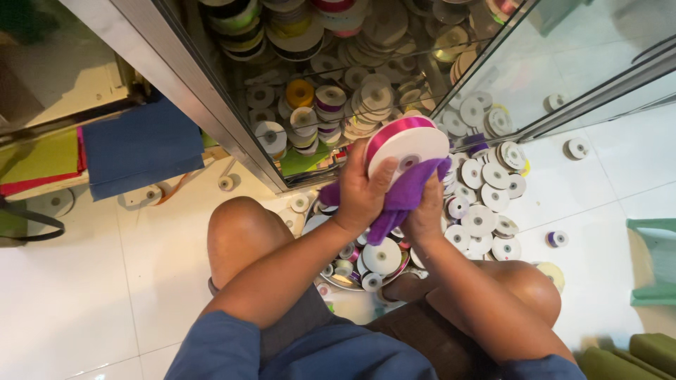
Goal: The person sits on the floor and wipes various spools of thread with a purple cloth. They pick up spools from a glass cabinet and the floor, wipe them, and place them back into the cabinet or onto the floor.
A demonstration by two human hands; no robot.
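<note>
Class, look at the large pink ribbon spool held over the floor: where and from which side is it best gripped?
Grip the pink ribbon spool by its rim, from the left edge, as the left hand does: its flat white face tilts upward and the purple cloth covers its lower part.

Left hand (362, 193) grips a pink ribbon spool (406, 144); right hand (424, 218) presses a purple cloth (408, 197) against it.

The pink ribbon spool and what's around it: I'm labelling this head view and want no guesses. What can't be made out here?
- Pink spool: lower part hidden by the purple cloth and left hand.
- Right hand: fingers wrapped in the cloth, so its grip is unclear.
- Metal tray: mostly hidden by both forearms.
- Cabinet spools: dimmed by glass reflections, top rows cut off by the edge.
</note>
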